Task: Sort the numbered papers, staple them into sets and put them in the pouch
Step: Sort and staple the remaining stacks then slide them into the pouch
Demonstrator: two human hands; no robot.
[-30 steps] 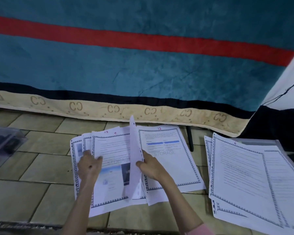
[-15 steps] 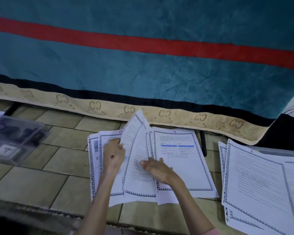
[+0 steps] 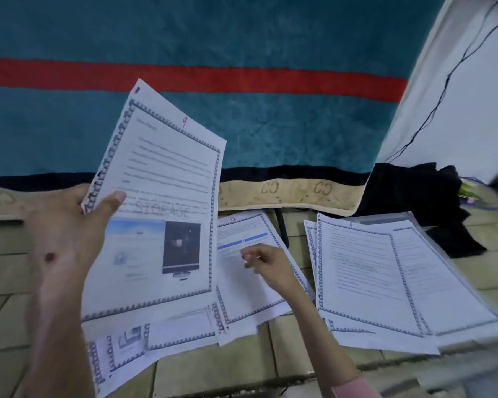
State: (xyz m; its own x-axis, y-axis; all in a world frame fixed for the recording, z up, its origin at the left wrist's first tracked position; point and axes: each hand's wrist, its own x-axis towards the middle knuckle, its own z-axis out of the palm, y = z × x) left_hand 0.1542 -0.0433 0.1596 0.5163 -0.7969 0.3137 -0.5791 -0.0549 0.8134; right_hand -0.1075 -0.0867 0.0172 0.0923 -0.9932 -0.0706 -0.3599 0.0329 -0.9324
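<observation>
My left hand (image 3: 69, 237) grips the left edge of the paper numbered 9 (image 3: 161, 196) and holds it lifted, face toward me; it shows text, a STORAGE watermark and a monitor picture. Under it more bordered papers (image 3: 133, 346) lie spread on the tiled floor. My right hand (image 3: 268, 264) hovers with loosely curled fingers over the paper numbered 12 (image 3: 247, 291), holding nothing. To the right lies a second pile topped by the paper numbered 6 (image 3: 365, 277), on what looks like a clear pouch (image 3: 414, 218).
A teal blanket with a red stripe and a beige patterned hem (image 3: 285, 193) hangs behind the papers. Black cloth (image 3: 414, 193) is bunched at the right below a white wall with a thin cable (image 3: 443, 90). A dark pen-like object (image 3: 282, 228) lies beside paper 12.
My left hand has picked paper 9 out of the left pile and raised it toward my face. My right hand has let go of the sheets and lifted off. The view swung right.
</observation>
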